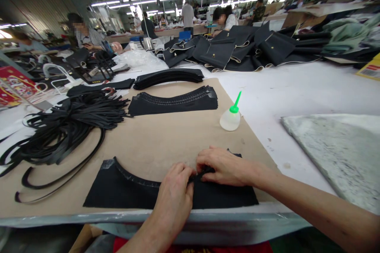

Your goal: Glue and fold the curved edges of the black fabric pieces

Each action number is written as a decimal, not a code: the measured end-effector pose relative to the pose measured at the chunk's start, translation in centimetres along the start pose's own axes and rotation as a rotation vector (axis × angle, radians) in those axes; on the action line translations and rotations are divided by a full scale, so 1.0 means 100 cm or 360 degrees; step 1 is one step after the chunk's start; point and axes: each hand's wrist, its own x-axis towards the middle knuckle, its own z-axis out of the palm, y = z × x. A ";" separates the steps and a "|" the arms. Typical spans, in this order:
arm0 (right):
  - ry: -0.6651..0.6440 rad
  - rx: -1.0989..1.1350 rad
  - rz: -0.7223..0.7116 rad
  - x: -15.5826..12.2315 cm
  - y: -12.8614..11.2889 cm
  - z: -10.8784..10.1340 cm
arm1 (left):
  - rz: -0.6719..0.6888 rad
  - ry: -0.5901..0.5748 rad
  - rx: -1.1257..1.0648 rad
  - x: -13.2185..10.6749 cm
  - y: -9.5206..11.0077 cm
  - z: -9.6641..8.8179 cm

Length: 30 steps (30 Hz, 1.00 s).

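Note:
In front of me, at the table's near edge, lies a black fabric panel (130,195) with a curved, notched upper edge. My left hand (176,189) rests on the middle of that curve, fingers bent and pressed together on the edge. To its right, my right hand (221,166) pinches a narrow black strip (204,172) along the same edge. Whether the strip is separate from the panel I cannot tell. A squeeze bottle (230,119) with a green nozzle stands beyond my right hand.
Brown paper (166,134) covers the table under the work. Farther back are a stack of curved black panels (175,104) and a second stack (169,78). A heap of black strips (74,122) lies left. A marbled slab (341,146) sits right; black pieces (219,49) pile behind.

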 end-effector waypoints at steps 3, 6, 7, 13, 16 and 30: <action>0.0033 0.0066 -0.0035 -0.003 0.002 0.002 | 0.0030 0.0027 0.0046 0.000 0.002 0.003; 0.0077 0.0025 -0.0102 -0.009 0.000 0.002 | 0.0138 0.0117 0.0150 -0.007 0.002 0.010; 0.0087 -0.0020 -0.0136 -0.012 -0.001 0.002 | 0.0198 0.0166 0.0212 -0.010 0.001 0.014; 0.0146 -0.0219 -0.0245 -0.024 0.001 0.006 | 0.0715 0.0627 0.0777 -0.039 -0.013 0.042; 0.0165 -0.0279 -0.0255 -0.027 0.004 0.009 | 0.0783 0.0668 0.0784 -0.042 -0.016 0.042; 0.0219 -0.0242 -0.0166 -0.031 0.009 0.006 | 0.0088 0.0361 0.0093 -0.006 0.014 0.035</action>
